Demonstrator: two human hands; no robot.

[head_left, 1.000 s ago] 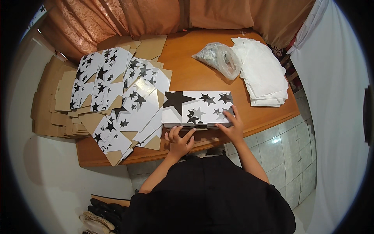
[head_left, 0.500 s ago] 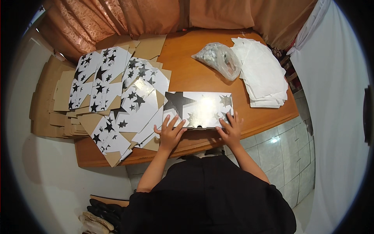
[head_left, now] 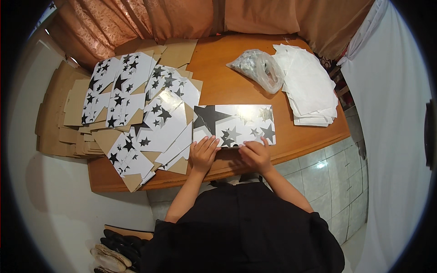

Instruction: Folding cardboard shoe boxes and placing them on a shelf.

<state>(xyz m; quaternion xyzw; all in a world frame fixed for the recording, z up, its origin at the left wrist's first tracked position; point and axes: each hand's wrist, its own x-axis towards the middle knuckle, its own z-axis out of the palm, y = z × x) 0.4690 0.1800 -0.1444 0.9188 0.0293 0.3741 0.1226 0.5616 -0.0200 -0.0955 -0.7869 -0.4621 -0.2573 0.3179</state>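
Note:
A flat closed cardboard box, white with black and grey stars, lies on the table in front of me. My left hand rests at its near left corner, fingers stretched side by side over the front edge of the lid. At the front edge, right of the middle, my right hand touches the box with bent, parted fingers. Some of its fingertips lie on the lid. A small dark notch shows in the front edge between the hands. The box's underside is hidden.
Unfolded star-printed box blanks overlap on the left of the wooden table, with plain brown cardboard beyond. A clear plastic bag of small things sits at the back, beside stacked white sheets. Curtains border the far edge.
My right hand has moved left along the front edge, and its fingers have bent. My left hand has shifted slightly right, its fingers drawing together. The lid's near edge looks lower and flatter.

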